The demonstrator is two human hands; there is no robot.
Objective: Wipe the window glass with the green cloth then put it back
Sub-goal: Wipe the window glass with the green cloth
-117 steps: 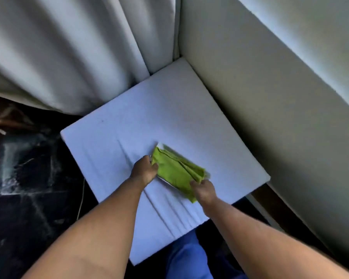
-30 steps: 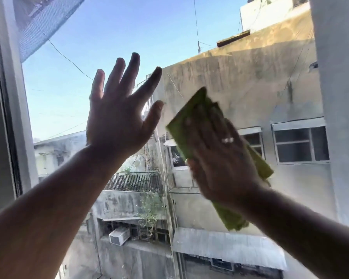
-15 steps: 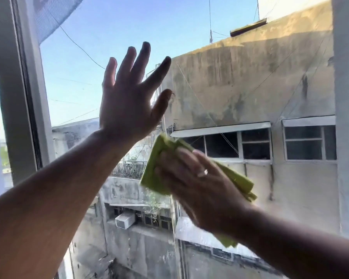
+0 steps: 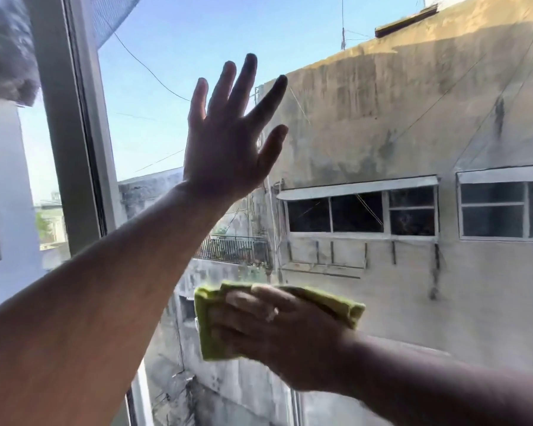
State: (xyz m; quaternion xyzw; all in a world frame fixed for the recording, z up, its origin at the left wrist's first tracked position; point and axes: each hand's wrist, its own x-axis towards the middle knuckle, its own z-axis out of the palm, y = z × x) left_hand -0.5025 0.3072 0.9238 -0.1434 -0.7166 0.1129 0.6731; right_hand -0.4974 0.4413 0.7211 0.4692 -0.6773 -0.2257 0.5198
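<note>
The window glass point(image 4: 366, 124) fills most of the head view, with stained buildings and blue sky behind it. My right hand point(image 4: 277, 330) presses the folded green cloth point(image 4: 208, 327) flat against the lower middle of the pane; the cloth's edges stick out left and right of my fingers. My left hand point(image 4: 228, 139) is held up higher on the glass, palm toward the pane and fingers spread, holding nothing.
A pale window frame post point(image 4: 71, 124) runs down the left side, with another pane beyond it. A grey curtain edge point(image 4: 6, 47) hangs at the top left corner.
My right hand has swept the cloth downward across the glass, from the upper middle to the lower middle. My left hand has stayed spread on the pane. Earlier still, both hands took the cloth off a white cushion.
</note>
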